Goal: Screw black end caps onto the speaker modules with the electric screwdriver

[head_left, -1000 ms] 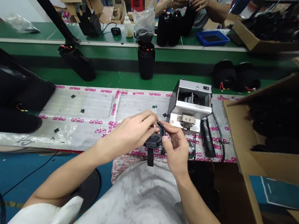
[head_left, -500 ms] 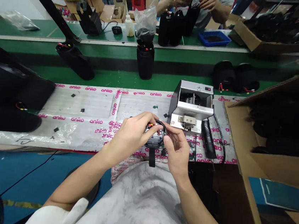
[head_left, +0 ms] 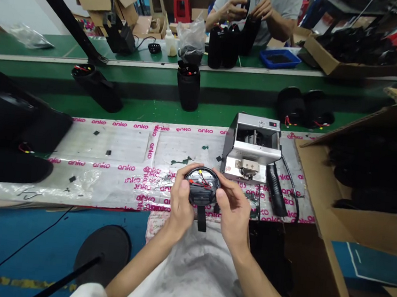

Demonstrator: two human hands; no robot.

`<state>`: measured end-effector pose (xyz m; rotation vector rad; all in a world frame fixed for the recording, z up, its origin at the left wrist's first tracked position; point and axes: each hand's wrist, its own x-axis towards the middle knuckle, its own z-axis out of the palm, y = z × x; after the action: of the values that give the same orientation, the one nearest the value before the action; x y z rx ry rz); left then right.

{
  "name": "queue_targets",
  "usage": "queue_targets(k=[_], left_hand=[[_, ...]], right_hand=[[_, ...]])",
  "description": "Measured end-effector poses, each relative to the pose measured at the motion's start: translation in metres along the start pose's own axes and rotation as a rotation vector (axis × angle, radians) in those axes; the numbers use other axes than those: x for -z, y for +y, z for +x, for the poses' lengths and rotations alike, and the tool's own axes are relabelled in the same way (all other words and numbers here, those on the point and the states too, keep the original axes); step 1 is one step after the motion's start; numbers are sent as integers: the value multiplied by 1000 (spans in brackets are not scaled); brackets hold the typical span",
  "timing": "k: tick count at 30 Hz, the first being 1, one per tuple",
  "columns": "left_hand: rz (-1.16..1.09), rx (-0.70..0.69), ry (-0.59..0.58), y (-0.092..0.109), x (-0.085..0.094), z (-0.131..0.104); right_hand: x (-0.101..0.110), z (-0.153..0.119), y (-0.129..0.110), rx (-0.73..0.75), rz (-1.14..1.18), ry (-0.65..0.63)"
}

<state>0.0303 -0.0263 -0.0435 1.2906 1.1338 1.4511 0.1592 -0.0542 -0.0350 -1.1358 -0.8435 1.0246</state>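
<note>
Between my two hands is a round black plastic housing [head_left: 202, 196], its open side up, showing red wires and small white and yellow connectors inside. A short black strap [head_left: 202, 219] hangs from its near edge. My left hand [head_left: 182, 203] grips the left rim, thumb on top. On the opposite rim, my right hand [head_left: 234, 208] closes with thumb and fingers. The housing is held over the bench's near edge, close to my body. A silver and black machine [head_left: 251, 147] stands just beyond my right hand.
Black fabric-covered cylinders [head_left: 188, 87] with wires stand or lie on the green bench. Right is a cardboard box [head_left: 368, 223] of black parts. A black-wrapped handle [head_left: 276, 190] lies beside the machine. Across the bench a person's hands [head_left: 236, 10] work on a black part.
My left hand has moved from across the top of the housing to its left rim, uncovering the wires. The housing sits slightly nearer to me; the co-worker's hands have shifted.
</note>
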Motion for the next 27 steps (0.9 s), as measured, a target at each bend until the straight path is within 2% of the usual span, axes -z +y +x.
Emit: queue_targets(k=[3,8,14,18,20,22,27], left_hand=[[24,-36,15,0,-4,2],[66,46,-17,5,3,3],[-121,-65,189,-6,-2,-5],[-113,-33,196,-2,-8,-10],[-159,22,140,5,-5,-7],[-222,96,29,11,1,5],[-222,200,-235,7,13,52]], right_hand=[[1,-1,1,16,-6,6],[-6,-4,2,15,4,20],[-11,-4,6,28,37,57],[-7,-6,14,59,61,65],[-5,-9,18,80,85,80],[-5,-10,21,90,104,92],[-9,-3,20,105,113,100]])
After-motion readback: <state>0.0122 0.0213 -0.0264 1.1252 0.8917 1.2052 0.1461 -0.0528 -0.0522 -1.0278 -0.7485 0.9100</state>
